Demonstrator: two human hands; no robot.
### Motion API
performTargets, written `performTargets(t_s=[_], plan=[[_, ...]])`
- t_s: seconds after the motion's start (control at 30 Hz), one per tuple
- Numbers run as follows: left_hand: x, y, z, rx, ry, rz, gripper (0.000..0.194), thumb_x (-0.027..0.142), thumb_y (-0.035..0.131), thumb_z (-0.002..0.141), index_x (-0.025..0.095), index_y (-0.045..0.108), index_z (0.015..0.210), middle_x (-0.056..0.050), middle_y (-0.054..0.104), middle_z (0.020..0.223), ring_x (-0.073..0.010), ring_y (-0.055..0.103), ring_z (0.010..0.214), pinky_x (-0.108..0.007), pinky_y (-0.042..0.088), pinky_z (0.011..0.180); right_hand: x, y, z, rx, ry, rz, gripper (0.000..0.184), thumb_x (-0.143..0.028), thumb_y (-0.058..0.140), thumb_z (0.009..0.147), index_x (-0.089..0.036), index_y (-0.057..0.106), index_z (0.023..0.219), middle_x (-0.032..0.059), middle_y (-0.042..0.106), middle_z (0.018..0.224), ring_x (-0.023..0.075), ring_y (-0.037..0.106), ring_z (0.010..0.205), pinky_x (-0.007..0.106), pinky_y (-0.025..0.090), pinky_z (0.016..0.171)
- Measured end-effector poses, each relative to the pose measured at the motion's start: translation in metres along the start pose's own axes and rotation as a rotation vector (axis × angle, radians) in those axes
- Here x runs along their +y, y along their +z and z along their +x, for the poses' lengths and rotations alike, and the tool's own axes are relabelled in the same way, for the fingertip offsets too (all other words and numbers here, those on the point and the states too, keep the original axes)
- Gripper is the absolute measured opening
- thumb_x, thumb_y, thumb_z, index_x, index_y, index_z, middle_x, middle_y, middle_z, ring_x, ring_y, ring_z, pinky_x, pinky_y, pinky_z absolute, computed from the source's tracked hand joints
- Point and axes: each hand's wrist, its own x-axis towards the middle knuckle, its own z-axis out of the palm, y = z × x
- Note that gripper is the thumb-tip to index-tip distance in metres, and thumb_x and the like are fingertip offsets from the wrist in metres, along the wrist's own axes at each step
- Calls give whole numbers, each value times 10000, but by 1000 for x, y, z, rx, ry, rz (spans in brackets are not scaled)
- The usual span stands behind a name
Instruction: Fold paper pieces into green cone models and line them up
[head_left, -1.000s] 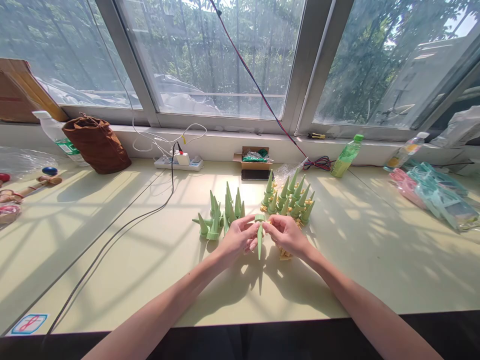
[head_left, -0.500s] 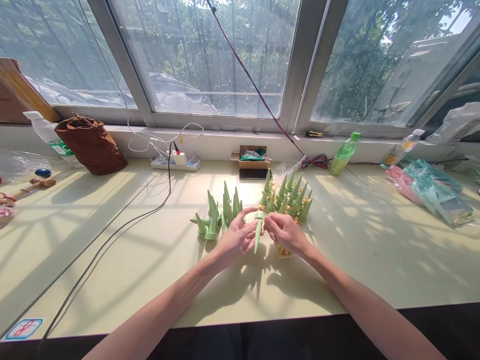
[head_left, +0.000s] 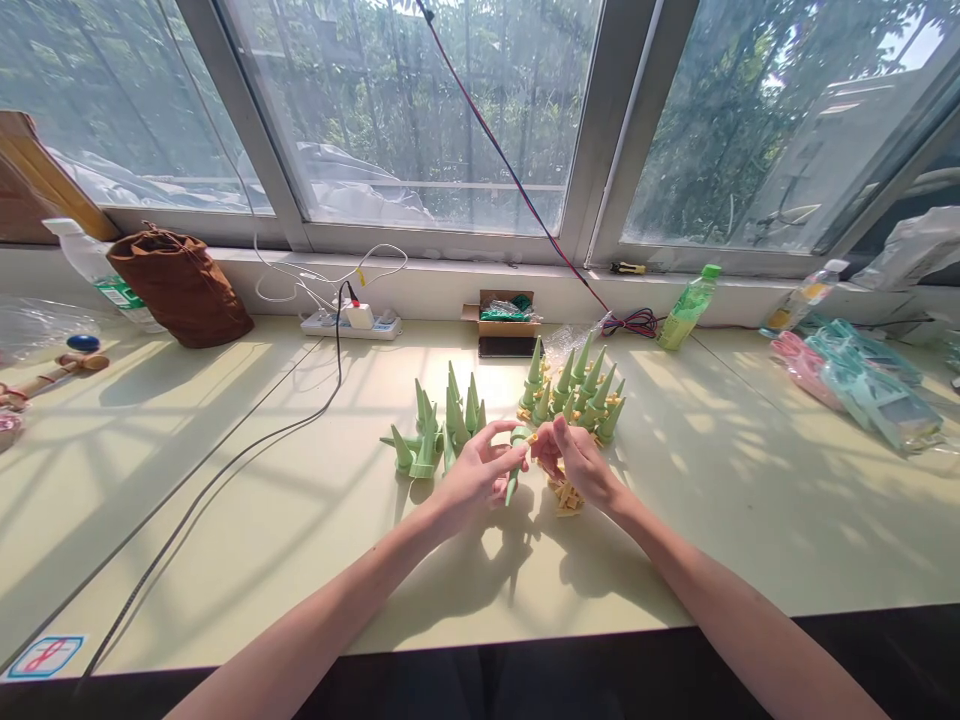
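Note:
My left hand is closed around a green plastic spike, its collar up and its point downward. A small yellow piece sticks out from the collar on the right. Close beside that piece is my right hand, thumb raised and apart from the curled fingers, with nothing visible between them. Below my right hand lies a pile of small yellow pieces. Several green spikes stand or lie left of my hands. Behind my right hand, a group of green spikes stands upright with yellow pieces on them.
An opened small box and a dark flat object lie behind the spikes. A power strip sends a black cable across the left. A brown bag, green bottle and bagged items line the back.
My right thumb has lifted away from the fingers, and the yellow piece at the collar now shows. The held spike has tilted slightly in my left hand.

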Motion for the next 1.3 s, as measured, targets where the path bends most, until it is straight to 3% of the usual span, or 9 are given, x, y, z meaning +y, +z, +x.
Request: performTargets(t_s=[0.1,0.23,0.37,0.63,0.97,1.1,1.3], plan=[[-2,1,-1,84,101,273,507,462,657,830,242,464,1244,36,553,767,-36,406,410,-192,364,431,-2,-5,1,89,-27,-71,638,-613,186,984,-177,581,739,-26,434,520,112,412,451,242,337,457],[-9,3,-1,254,324,735,420,372,601,863,240,478,1242,57,491,714,-63,441,464,-196,356,482,-6,-17,5,267,-136,-399,446,-499,362,991,-183,579,764,-30,463,553,110,432,495,241,342,510],[-15,3,-2,244,393,988,373,314,522,900,217,466,1256,61,502,659,-87,441,474,-212,359,521,-2,-24,9,256,-196,-628,209,-347,524,933,-187,600,823,-22,561,627,107,438,503,244,366,547],[-19,1,-4,183,387,1192,343,270,525,880,180,505,1210,12,557,681,-165,527,600,-252,385,569,17,-25,11,32,-198,-800,73,-217,588,873,-195,638,921,24,649,839,134,544,642,262,421,676],[-23,1,-2,229,363,1304,393,333,523,902,174,519,1262,-32,591,725,-200,551,641,-285,391,591,9,-23,9,44,-127,-927,112,-211,514,900,-195,624,892,34,626,856,155,577,739,253,403,679],[-18,4,-4,255,387,1321,336,331,491,922,173,544,1213,-28,591,731,-184,544,624,-268,375,572,0,-22,4,10,-83,-966,79,-276,587,844,-212,613,884,17,627,833,158,581,739,245,374,646],[-18,4,-4,245,409,1322,285,304,470,931,170,562,1166,-22,585,725,-171,533,608,-262,373,578,-4,-22,1,1,-27,-1030,55,-232,568,785,-215,576,837,6,613,789,153,560,716,237,325,601]])
